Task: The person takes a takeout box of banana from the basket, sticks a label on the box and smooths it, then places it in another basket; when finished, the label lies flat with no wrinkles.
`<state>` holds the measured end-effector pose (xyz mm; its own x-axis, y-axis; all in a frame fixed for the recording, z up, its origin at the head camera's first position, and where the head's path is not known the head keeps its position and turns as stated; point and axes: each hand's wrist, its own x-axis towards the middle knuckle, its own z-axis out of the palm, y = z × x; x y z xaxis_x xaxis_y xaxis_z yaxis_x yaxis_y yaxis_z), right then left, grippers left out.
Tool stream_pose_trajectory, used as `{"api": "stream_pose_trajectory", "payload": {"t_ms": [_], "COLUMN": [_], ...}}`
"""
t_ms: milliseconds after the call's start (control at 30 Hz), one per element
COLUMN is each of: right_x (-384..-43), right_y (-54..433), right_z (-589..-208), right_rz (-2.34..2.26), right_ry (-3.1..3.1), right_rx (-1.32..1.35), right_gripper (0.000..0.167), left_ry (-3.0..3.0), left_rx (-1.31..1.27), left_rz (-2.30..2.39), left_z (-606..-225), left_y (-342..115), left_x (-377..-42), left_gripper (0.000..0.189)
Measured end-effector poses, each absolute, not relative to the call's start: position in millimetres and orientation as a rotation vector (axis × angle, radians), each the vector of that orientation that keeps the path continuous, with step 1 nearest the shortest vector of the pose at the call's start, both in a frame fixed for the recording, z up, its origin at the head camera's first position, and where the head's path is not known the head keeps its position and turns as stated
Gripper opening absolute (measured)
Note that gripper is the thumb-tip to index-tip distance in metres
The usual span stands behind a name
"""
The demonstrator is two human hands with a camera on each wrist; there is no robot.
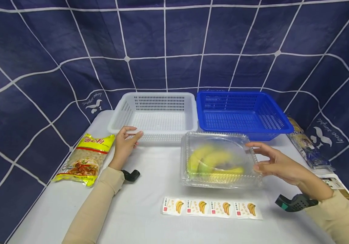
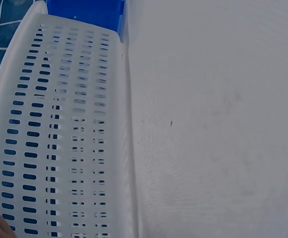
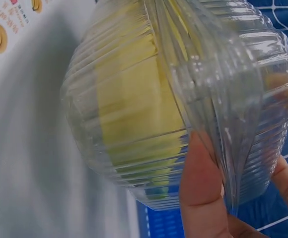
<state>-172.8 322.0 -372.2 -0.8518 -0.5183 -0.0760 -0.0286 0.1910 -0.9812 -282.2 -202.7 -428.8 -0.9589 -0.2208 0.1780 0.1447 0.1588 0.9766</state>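
1. Clear plastic container [image 1: 215, 140], with its lid on, sits above the white tabletop [image 1: 150, 173], toward our right and in front of the blue basket [image 1: 244, 129]; we cannot tell whether its base touches the cloth.
2. Inside it we see yellow bananas [image 1: 214, 161], greenish at the lower left and blurred by the plastic.
3. Our right hand [image 1: 275, 164] is clamped on the container's right edge, thumb toward us and fingers at the farther part; the right wrist view shows the thumb [image 3: 202, 183] against the ribbed side.
4. Our left hand [image 1: 125, 144] is at the near left rim of the white basket [image 1: 153, 132], its fingers loosely bent and a gap between thumb and forefinger; we cannot tell whether it touches the rim.
5. Nearer us than the container lies a strip of four banana labels [image 1: 212, 208].
6. Left of our left hand lies a yellow food bag [image 1: 86, 159].
7. Past the blue basket's right end lies another packet [image 1: 310, 145].
8. Dark blue cloth [image 1: 183, 37] with white lines hangs behind the baskets.
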Motion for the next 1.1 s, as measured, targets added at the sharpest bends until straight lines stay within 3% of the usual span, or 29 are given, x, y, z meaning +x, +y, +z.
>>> {"api": "stream_pose_trajectory", "payload": {"t_ms": [600,1100], "right_x": [-186.8,-194.9], "right_y": [321.3,322.9], "right_z": [-390.3,-395.6], "right_rz": [-1.641,-1.635], "right_ry": [2.109,2.125], "right_rx": [-0.395,-0.426], "right_gripper": [0.064,0.067], "left_ry": [-2.157,-2.134], "left_rx": [0.054,0.069], "left_rz": [-1.868,-1.881], "left_z": [-428.9,-429.8], "left_y": [-204.3,-202.8], "left_x": [-282.3,-284.3], "left_gripper": [0.042,0.036]}}
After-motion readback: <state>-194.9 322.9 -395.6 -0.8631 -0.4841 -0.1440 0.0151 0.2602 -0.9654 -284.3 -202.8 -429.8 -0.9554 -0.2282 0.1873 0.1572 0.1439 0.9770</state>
